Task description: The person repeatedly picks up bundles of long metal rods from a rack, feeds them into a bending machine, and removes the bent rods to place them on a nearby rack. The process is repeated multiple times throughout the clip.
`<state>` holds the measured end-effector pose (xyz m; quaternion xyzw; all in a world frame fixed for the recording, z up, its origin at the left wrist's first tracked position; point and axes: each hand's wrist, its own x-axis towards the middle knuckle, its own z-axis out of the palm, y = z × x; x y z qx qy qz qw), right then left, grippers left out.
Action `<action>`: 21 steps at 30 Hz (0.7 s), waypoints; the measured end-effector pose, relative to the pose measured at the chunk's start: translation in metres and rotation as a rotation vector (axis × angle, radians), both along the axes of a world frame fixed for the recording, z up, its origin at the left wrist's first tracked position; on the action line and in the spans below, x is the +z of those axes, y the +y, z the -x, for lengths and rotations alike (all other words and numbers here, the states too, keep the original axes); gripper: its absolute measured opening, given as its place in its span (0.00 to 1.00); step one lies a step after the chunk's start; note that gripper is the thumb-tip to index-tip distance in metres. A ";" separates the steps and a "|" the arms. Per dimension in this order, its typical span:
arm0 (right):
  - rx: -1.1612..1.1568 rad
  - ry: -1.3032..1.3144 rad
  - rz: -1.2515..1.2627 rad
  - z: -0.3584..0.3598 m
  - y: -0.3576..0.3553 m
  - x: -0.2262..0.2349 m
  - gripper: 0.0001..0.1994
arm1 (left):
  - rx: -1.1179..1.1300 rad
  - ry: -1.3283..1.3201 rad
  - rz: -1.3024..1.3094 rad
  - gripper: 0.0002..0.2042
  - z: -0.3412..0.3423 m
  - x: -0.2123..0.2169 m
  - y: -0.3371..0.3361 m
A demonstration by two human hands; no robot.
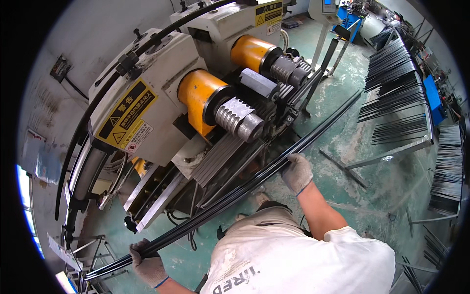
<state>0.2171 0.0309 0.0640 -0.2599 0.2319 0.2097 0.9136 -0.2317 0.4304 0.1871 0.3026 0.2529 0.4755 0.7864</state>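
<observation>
A bundle of long, dark metal tubes (245,185) runs slantwise in front of me, from the lower left to the upper right. My left hand (148,266), in a grey knit glove, is closed round the bundle near its lower left end. Farther along, my right hand (297,175), gloved the same way, grips it from the near side; part of its fingers is hidden. Just beyond the tubes stands a large grey machine (164,100) with two orange cylinders (203,95) ending in ribbed steel rollers (239,117). The bundle passes close along its front.
On the right, a metal rack (399,156) carries many thin dark rods (391,73). A loose bar (342,169) lies on the green floor (318,188). A control stand (323,12) rises at the back. A curved black hose (78,130) arches along the machine's left side.
</observation>
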 end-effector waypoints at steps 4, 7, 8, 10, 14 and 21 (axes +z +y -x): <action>-0.009 -0.237 0.162 -0.029 -0.003 0.047 0.13 | -0.102 -0.076 0.032 0.13 -0.028 -0.024 -0.008; -0.009 -0.309 0.271 -0.049 0.016 0.081 0.12 | -0.101 -0.097 0.020 0.15 -0.038 -0.035 -0.003; -0.020 -0.286 0.290 -0.057 0.024 0.086 0.11 | -0.089 -0.082 0.000 0.15 -0.042 -0.035 -0.002; -0.014 -0.274 0.327 -0.067 0.036 0.094 0.12 | -0.086 -0.088 -0.024 0.15 -0.042 -0.046 0.007; -0.091 -0.281 0.299 -0.084 0.056 0.095 0.19 | 0.086 0.089 0.093 0.15 -0.049 -0.057 0.008; -0.021 -0.323 0.168 -0.124 0.073 0.086 0.20 | 0.262 0.140 0.225 0.15 -0.075 -0.050 -0.004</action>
